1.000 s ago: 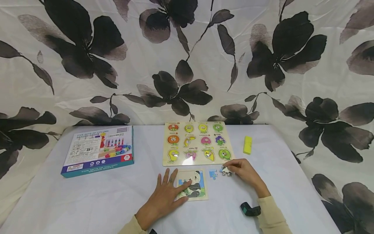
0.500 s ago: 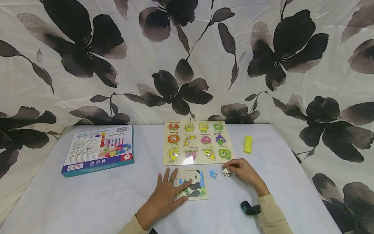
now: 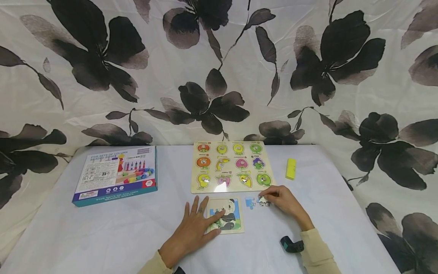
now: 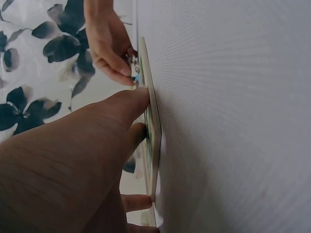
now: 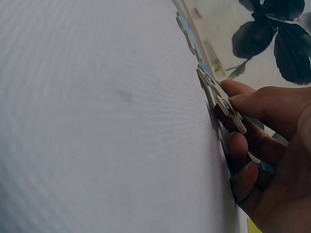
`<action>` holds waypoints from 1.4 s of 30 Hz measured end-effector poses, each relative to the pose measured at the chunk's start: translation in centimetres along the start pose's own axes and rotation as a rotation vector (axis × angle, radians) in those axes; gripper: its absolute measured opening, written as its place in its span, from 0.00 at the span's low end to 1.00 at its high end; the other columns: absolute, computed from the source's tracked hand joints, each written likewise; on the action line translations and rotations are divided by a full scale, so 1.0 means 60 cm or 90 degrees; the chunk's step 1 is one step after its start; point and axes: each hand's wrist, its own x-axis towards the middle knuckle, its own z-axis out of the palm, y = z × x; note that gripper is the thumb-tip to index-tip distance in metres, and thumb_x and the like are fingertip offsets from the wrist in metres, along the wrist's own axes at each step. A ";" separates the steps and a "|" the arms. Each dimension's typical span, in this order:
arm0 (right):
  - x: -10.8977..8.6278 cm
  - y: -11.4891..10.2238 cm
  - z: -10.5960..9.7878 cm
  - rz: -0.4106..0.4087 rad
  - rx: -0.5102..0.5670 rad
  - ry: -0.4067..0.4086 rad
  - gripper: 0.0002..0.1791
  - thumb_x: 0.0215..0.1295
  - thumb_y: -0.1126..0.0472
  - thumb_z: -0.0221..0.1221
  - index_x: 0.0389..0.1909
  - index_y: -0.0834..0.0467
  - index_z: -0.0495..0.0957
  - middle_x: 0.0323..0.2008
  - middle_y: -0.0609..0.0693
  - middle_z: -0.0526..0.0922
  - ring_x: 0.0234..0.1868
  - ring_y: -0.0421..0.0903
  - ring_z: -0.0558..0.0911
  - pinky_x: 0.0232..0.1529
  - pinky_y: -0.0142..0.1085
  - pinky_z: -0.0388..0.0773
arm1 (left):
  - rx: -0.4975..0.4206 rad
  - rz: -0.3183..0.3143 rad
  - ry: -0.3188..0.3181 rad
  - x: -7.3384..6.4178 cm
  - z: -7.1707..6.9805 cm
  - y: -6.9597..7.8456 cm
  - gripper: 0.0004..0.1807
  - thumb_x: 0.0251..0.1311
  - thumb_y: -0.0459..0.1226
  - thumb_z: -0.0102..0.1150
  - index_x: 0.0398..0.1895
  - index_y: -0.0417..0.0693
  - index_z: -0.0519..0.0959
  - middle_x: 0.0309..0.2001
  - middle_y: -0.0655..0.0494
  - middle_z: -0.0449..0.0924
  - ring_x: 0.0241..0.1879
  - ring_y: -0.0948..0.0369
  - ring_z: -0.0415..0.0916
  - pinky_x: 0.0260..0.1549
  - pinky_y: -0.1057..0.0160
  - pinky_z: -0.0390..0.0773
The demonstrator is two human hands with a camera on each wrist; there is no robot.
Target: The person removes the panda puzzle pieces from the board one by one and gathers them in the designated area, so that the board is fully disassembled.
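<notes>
Edge pinch, close neighbours
Your left hand, fingers spread, rests on the panda board; uneven pressure could skid it. To its right, your right hand pinches the panda-face piece by one edge; a loose hold could drop it against the blue piece alongside, a wide lift nudge the fruit board beyond.

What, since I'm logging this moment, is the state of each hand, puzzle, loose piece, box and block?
left hand: fingers spread, resting on the panda puzzle
right hand: pinching the panda piece
panda puzzle: incomplete, upper left bare
panda piece: pinched, out of the puzzle
blue piece: loose, not held
fruit board: flat, pictures up
box: closed, lying flat
yellow block: lying down, untouched
</notes>
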 end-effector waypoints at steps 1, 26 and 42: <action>0.000 0.000 0.000 -0.001 -0.002 0.001 0.09 0.64 0.68 0.58 0.40 0.56 0.86 0.40 0.50 0.84 0.39 0.45 0.75 0.42 0.33 0.74 | -0.001 -0.001 -0.001 0.000 0.000 0.000 0.28 0.62 0.59 0.53 0.67 0.73 0.68 0.71 0.37 0.53 0.70 0.31 0.44 0.61 0.28 0.49; 0.000 -0.014 0.004 -0.002 0.009 0.032 0.09 0.63 0.66 0.60 0.40 0.55 0.86 0.40 0.49 0.83 0.38 0.44 0.75 0.39 0.31 0.74 | -0.023 -0.004 -0.003 0.000 0.000 0.000 0.28 0.61 0.58 0.54 0.67 0.73 0.68 0.72 0.37 0.53 0.70 0.31 0.43 0.61 0.28 0.47; 0.034 -0.099 0.101 -0.143 0.028 -0.018 0.10 0.61 0.64 0.63 0.44 0.55 0.84 0.44 0.46 0.83 0.42 0.42 0.80 0.46 0.35 0.77 | 0.001 -0.022 -0.022 -0.008 -0.006 -0.004 0.29 0.62 0.60 0.51 0.67 0.75 0.66 0.72 0.39 0.52 0.71 0.33 0.42 0.59 0.26 0.47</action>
